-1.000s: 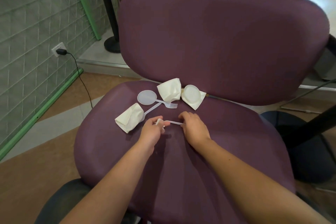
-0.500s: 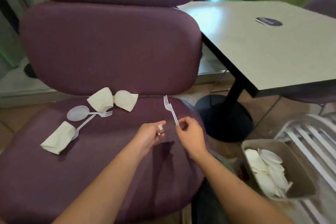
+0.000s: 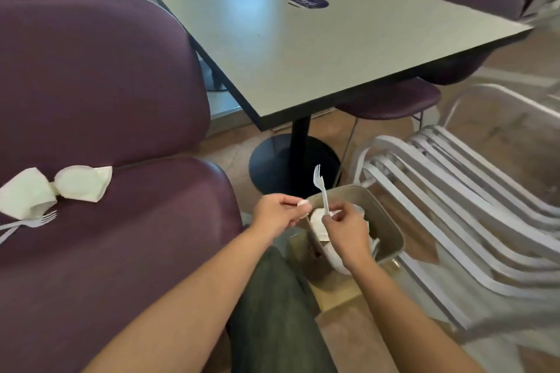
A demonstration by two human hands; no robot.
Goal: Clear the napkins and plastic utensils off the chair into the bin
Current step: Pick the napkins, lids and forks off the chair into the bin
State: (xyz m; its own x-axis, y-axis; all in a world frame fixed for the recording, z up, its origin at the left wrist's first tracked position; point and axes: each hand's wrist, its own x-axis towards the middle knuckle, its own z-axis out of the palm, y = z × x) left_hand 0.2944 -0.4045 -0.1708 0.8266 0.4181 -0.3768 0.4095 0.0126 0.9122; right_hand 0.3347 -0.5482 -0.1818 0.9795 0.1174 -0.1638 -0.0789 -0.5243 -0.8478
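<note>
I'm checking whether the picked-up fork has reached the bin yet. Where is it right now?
In the head view, the fork stands tines-up, pinched in the right hand directly over the bin, right of the purple chair.

The dark oval sticker (image 3: 308, 3) on the table (image 3: 303, 48) is too blurred to read.

The bin (image 3: 391, 228) is open from above, yet hemmed in: the chair (image 3: 169, 221) just left of it, the table (image 3: 303, 70) pedestal behind, white slatted seats (image 3: 454, 206) close on its right.
</note>
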